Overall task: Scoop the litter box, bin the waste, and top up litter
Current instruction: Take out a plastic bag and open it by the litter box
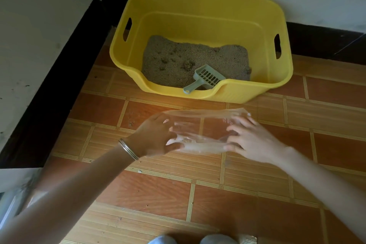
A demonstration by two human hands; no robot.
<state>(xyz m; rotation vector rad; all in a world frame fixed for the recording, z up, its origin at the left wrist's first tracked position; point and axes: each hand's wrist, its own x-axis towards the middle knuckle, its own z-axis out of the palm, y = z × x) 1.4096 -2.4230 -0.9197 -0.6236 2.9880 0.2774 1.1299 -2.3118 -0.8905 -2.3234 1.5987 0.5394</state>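
Observation:
A yellow litter box (257, 93) stands on the floor against the far wall, holding grey-brown litter (198, 55) with a few darker clumps (187, 65). A pale green slotted scoop (205, 77) lies in the litter, its handle resting on the low front lip. In front of the box I hold a clear plastic bag (200, 132) stretched above the floor. My left hand (156, 138) grips its left edge and my right hand (249, 136) grips its right edge.
The floor (198, 194) is orange-brown tile with striped bands. A black skirting (59, 77) runs along the left and back walls. My knees (190, 239) show at the bottom edge. A blurred pale object (11, 202) sits at the lower left.

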